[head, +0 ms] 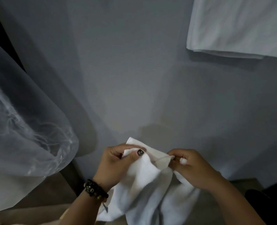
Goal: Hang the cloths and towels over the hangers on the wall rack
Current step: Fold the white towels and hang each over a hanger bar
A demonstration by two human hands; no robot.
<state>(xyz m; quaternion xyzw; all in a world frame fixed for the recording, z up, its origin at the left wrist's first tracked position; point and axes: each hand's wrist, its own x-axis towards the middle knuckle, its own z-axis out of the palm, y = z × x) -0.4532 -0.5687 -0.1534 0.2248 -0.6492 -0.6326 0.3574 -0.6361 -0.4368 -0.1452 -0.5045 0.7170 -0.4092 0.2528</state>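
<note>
A white towel (pixel 144 189) hangs down between my two hands near the bottom middle of the view. My left hand (pixel 116 161) pinches its upper left corner, thumb on top. My right hand (pixel 191 166) pinches the upper edge a little to the right. The rest of the towel droops in folds below my wrists. Another white cloth (pixel 238 26) hangs folded against the grey wall at the top right; its hanger and the rack are out of view.
A sheer white curtain (pixel 25 120) bulges in from the left. The grey wall (pixel 126 70) fills the middle. A brownish floor (pixel 53 192) shows at the bottom, with a dark object (pixel 264 202) at the lower right.
</note>
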